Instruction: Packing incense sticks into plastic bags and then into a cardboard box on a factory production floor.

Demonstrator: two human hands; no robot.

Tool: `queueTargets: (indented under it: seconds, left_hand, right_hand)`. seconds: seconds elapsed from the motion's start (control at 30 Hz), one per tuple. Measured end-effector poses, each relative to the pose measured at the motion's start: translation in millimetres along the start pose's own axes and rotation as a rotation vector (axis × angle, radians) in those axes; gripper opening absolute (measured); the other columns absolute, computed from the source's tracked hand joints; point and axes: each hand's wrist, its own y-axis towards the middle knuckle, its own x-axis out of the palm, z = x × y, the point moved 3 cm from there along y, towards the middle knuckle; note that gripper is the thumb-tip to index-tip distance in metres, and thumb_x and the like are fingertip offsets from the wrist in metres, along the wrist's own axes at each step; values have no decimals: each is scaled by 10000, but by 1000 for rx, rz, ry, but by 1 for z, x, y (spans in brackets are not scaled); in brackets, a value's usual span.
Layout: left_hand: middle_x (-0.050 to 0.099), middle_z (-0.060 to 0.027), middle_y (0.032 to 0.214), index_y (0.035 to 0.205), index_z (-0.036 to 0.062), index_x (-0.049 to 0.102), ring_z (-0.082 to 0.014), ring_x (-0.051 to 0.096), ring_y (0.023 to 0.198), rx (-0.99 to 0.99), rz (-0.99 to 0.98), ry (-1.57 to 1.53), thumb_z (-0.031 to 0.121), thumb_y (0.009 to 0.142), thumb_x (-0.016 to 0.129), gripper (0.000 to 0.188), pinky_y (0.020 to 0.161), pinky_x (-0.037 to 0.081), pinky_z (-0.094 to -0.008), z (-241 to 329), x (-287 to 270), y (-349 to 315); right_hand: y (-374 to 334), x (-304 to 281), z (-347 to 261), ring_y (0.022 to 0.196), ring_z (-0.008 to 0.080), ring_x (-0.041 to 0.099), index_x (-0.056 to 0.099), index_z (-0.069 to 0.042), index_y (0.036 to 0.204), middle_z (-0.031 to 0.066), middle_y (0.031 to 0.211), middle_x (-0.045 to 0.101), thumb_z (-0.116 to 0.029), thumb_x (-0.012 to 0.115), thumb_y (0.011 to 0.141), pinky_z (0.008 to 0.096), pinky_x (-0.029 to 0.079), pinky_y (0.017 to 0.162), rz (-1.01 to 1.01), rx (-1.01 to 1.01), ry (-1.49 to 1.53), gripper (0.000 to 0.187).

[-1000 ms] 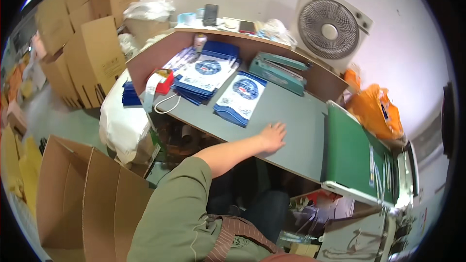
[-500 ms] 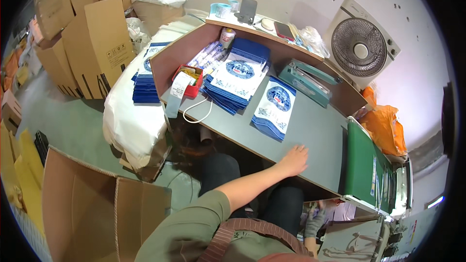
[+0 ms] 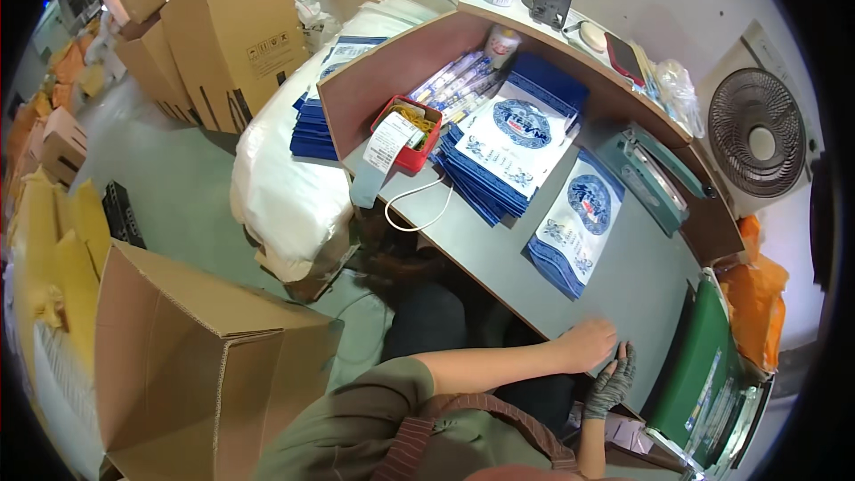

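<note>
I'm seeing a thin stack of blue-and-white printed bags (image 3: 579,223) lying right of centre in the frame on the grey desk (image 3: 481,249), probably set apart from the taller bag pile (image 3: 512,147) at upper centre for easier reaching. Below it, at lower right, the left hand (image 3: 588,346) is curling near the desk's front edge; it is blurring, so I cannot tell whether its fingers are holding anything. Just beside it, the grey-gloved right hand (image 3: 611,383) is showing loosely spread fingers, with nothing visible between them. At upper right a teal heat sealer (image 3: 655,178) is standing by the back panel, likely sparing the front. An open cardboard box (image 3: 169,356) is filling the lower left.
</note>
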Motion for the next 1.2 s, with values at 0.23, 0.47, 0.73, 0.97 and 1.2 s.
queueTargets:
  seconds: [0.23, 0.47, 0.73, 0.97, 1.2]
  left_hand:
    - [567, -169, 977, 959, -11, 571, -337, 542, 993, 25, 37, -29, 181, 840, 576, 226, 882, 438, -424, -5, 12, -2]
    - [593, -219, 1136, 1086, -39, 580, -401, 542, 1096, 58, 46, 85, 118, 807, 632, 325, 946, 435, -446, -8, -14, 11]
    - [553, -175, 1231, 1124, -16, 574, -373, 514, 1149, 107, -121, 313, 114, 828, 640, 330, 976, 413, -437, 26, -10, 21]
    - [553, -174, 1233, 1135, -23, 570, -372, 520, 1130, 34, -145, 350, 104, 833, 627, 333, 967, 413, -426, 32, -10, 24]
    - [557, -172, 1209, 1145, -23, 571, -364, 523, 1100, 10, -158, 417, 79, 820, 607, 343, 959, 411, -431, 41, -8, 27]
  right_hand:
    - [-5, -4, -2, 1188, 351, 529, 610, 2, 1182, 185, 1296, 560, -173, 392, 960, 429, 409, 1016, 86, -9, -4, 357]
    - [9, -10, -5, 1167, 333, 527, 603, -102, 1156, 142, 1248, 576, -228, 591, 821, 445, 414, 986, 55, -50, 14, 359]
    - [39, -188, 81, 1303, 363, 406, 527, -117, 1293, 148, 1429, 413, -294, 681, 782, 458, 354, 1068, 54, -52, -96, 562]
    - [13, -211, 280, 1434, 359, 147, 339, -119, 1455, 172, 1542, 214, -612, 515, 865, 469, 94, 1164, -352, 518, -311, 789]
    - [49, -225, 364, 1387, 339, 275, 376, -191, 1436, 116, 1512, 307, -394, 578, 900, 493, 222, 1123, -81, 428, -428, 607]
